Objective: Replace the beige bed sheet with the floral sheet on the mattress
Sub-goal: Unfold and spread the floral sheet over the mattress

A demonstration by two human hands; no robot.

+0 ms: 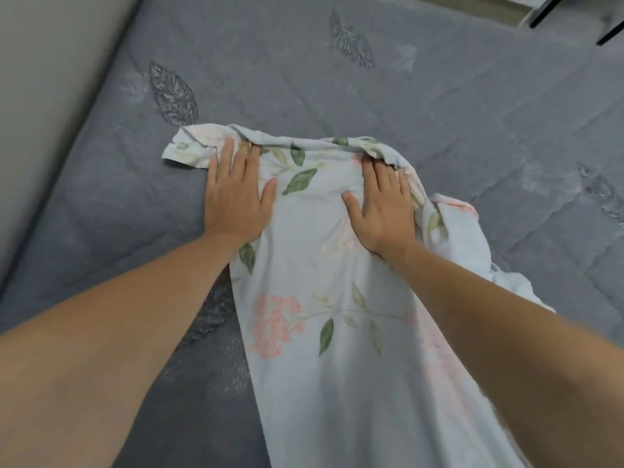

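Note:
The floral sheet, pale blue with pink flowers and green leaves, lies in a long bunched strip on the grey quilted mattress, running from the bottom of the view up to the middle. My left hand lies flat on the sheet's far left corner, fingers straight and thumb spread. At the far right part of the same folded edge my right hand presses down, thumb spread, its fingertips hidden under the fold. No beige sheet is in view.
A pale wall runs along the mattress's left side. Dark furniture legs stand past the far right corner. Bare mattress with stitched leaf patterns surrounds the sheet on the left, far and right sides.

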